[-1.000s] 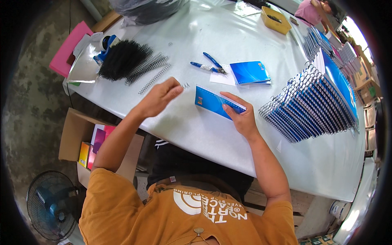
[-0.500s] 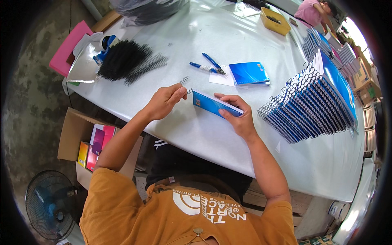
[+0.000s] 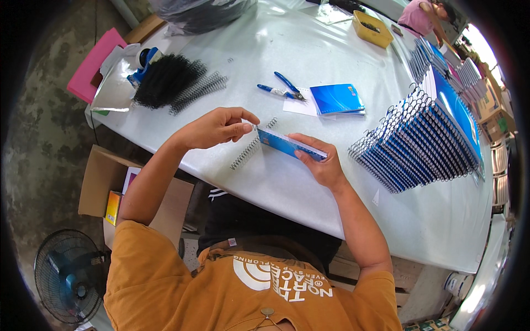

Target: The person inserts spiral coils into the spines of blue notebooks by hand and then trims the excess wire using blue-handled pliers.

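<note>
My right hand (image 3: 322, 160) grips a small blue notebook (image 3: 287, 144), its fingers behind and its thumb on the front cover. A dark spiral wire coil (image 3: 244, 154) crosses the notebook's left corner, sloping from lower left to upper right. It seems to be threaded at that corner, though the joint is partly hidden. Just left of the corner is my left hand (image 3: 218, 128), with the index finger stretched out and the thumb apart from it. Nothing shows gripped in it. Beyond the notebook lie blue-handled pliers (image 3: 281, 91) and another blue notebook (image 3: 338, 99).
A black pile of coils (image 3: 165, 83) lies at the left, with loose coils (image 3: 199, 94) beside it. Spiral-bound notebooks (image 3: 419, 138) are stacked at right. A yellow tray (image 3: 372, 28) stands far back. Below the table's left edge are an open carton (image 3: 96, 182) and a fan (image 3: 69, 276).
My left hand has loosened its pinch and shifted slightly. The coil, before mostly hidden at that hand, now shows slanting across the notebook's corner. My right hand keeps hold of the notebook, tilted a little more.
</note>
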Demonstrator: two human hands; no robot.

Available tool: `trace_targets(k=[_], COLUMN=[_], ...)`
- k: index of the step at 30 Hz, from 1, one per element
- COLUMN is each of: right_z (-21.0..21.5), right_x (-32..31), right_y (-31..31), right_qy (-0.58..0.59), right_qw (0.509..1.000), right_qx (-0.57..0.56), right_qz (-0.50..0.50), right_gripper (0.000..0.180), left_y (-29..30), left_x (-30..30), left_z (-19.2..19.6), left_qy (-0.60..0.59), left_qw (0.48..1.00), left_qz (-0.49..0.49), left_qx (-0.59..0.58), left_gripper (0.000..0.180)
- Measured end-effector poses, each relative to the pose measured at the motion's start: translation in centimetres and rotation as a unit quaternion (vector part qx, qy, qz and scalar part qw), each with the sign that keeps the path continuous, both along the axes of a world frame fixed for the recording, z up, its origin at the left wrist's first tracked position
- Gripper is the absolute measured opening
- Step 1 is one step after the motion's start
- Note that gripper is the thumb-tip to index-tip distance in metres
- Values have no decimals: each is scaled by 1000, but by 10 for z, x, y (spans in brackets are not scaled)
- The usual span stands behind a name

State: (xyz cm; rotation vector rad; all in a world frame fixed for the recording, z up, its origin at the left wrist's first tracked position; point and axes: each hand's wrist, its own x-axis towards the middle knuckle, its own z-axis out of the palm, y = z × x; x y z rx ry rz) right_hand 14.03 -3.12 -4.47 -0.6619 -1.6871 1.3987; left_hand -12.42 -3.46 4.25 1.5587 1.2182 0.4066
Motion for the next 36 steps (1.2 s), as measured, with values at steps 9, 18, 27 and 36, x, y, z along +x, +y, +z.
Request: trace_targets(k=[9, 18, 27, 36], right_z=[5, 3, 2, -1], right_x=[-2, -2, 0, -4], right_y=[-3, -2, -2, -7], right_qy=[-24, -26, -27, -53], right_qw=[1000, 1000, 999, 998], right_qx=[5, -9, -1, 20], right_qz=[-5, 6, 32, -7], right_gripper=[32, 34, 35, 30], left_y=[-23, -12, -4, -7], left_x=[13, 5, 6, 16], left_z=[-11, -15, -12, 17], left_qy=[17, 28, -22, 310], left_qw=[1000, 998, 999, 892], left_qz=[-10, 18, 48, -129], left_qx=[10, 52, 10, 303], left_gripper=[51, 46, 33, 28])
